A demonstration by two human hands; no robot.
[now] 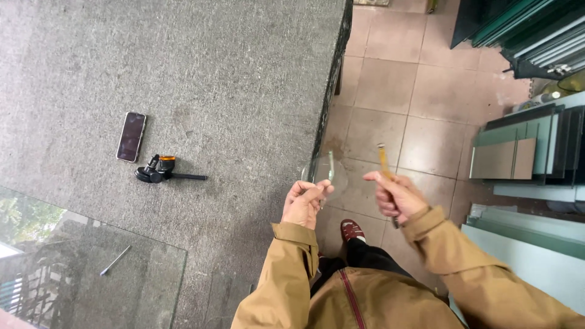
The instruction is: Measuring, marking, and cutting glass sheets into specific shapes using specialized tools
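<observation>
My left hand point(304, 204) grips a small clear piece of glass point(326, 170) with a rounded edge, held up just past the right edge of the grey carpeted table point(201, 79). A little to its right, my right hand point(395, 195) is closed around a thin tool with a yellowish wooden handle point(383, 159), its tip pointing up and away. The two hands are a short gap apart over the tiled floor point(390, 85). Tan jacket sleeves cover both arms.
On the table lie a dark phone point(131, 136), a black and orange suction tool point(159, 170), and a large glass sheet point(85, 268) at the front left with a thin metal rod point(114, 260) on it. Stacked glass panes point(530, 152) lean at the right.
</observation>
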